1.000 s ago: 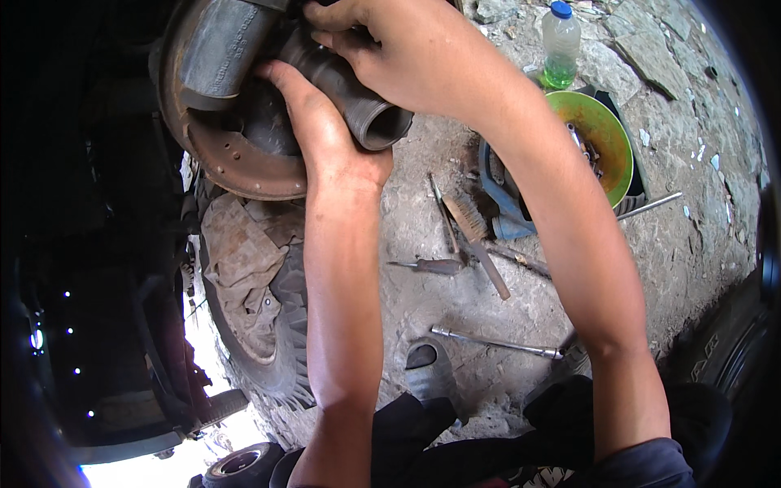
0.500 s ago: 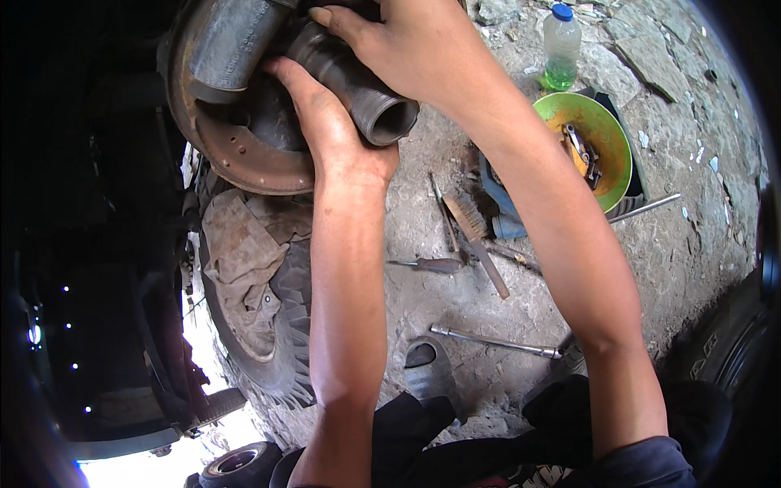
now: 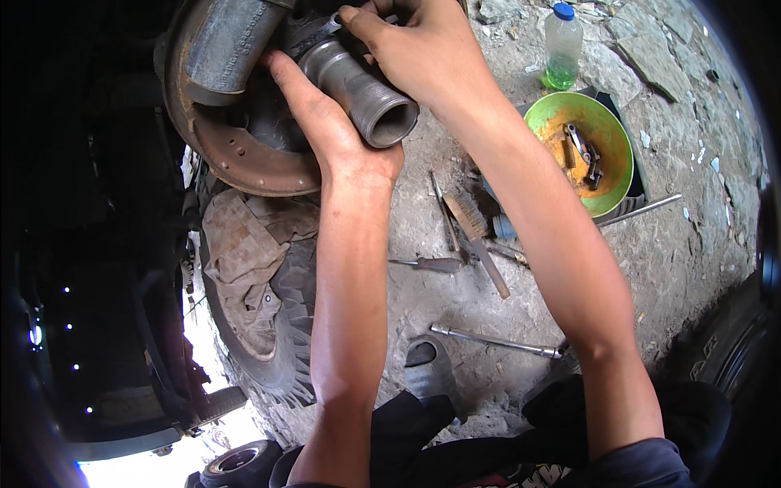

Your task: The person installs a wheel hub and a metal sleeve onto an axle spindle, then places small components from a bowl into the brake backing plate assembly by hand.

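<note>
A hollow metal tube with a threaded open end (image 3: 358,89) sticks out toward me in front of a rusty round drum plate (image 3: 244,163). My left hand (image 3: 338,130) cups the tube from below, thumb along its left side; its other fingers are hidden behind it. At the tube's far end, my right hand (image 3: 415,49) is closed, thumb against fingers, at a dark narrow piece with a bright tip (image 3: 329,26) that I cannot name. A grey metal cylinder (image 3: 232,49) is fixed on the plate left of my hands.
On the ground lie a wire brush (image 3: 480,244), a screwdriver (image 3: 439,265) and a metal bar (image 3: 496,341). A green bowl (image 3: 622,154) with metal parts and a bottle of green liquid (image 3: 562,49) stand at right. A tyre (image 3: 285,358) with a cloth (image 3: 240,260) lies at left.
My right hand has shifted slightly right and its fingers have drawn in, baring more of the tube and the bright-tipped piece. The left hand still supports the tube, its thumb slightly moved.
</note>
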Tool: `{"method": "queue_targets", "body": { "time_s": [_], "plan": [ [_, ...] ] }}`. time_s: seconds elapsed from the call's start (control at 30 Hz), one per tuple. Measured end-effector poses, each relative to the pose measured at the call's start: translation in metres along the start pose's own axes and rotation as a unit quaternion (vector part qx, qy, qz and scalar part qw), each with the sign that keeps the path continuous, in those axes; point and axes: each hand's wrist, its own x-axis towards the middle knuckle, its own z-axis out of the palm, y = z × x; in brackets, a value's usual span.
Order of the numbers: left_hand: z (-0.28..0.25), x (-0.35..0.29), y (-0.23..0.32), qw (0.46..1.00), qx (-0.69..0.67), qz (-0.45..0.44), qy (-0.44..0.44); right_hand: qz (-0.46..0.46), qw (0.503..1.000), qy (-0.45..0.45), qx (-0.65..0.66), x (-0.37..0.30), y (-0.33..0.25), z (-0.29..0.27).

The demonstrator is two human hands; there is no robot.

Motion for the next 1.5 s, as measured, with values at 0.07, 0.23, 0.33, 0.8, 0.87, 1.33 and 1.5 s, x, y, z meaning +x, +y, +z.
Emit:
{"method": "queue_targets", "body": {
  "time_s": [0.07,0.23,0.33,0.8,0.87,1.33,1.5],
  "plan": [
    [0.002,0.001,-0.002,1.000,-0.017,-0.002,0.008,0.028,0.999,0.002,0.034,-0.001,0.005,-0.003],
    [-0.012,0.003,0.001,0.999,-0.041,-0.029,-0.007,0.144,0.972,-0.115,0.143,-0.017,-0.018,-0.037],
    [-0.014,0.001,0.006,0.997,-0.046,-0.049,-0.042,0.149,0.980,-0.105,0.085,-0.009,-0.014,-0.039],
    [0.002,-0.001,0.000,0.995,-0.048,-0.035,0.081,-0.066,0.972,-0.184,-0.127,-0.013,0.000,-0.056],
    [-0.007,0.002,-0.001,0.997,-0.054,-0.018,0.043,-0.066,0.969,-0.196,-0.132,-0.016,-0.009,-0.055],
    [0.012,-0.006,0.006,0.996,-0.038,-0.020,0.075,-0.043,0.994,-0.097,-0.029,-0.015,0.013,-0.028],
    [0.011,-0.006,0.006,0.996,-0.061,-0.015,0.058,-0.068,0.988,-0.131,-0.053,-0.010,0.009,-0.036]
  ]
}}
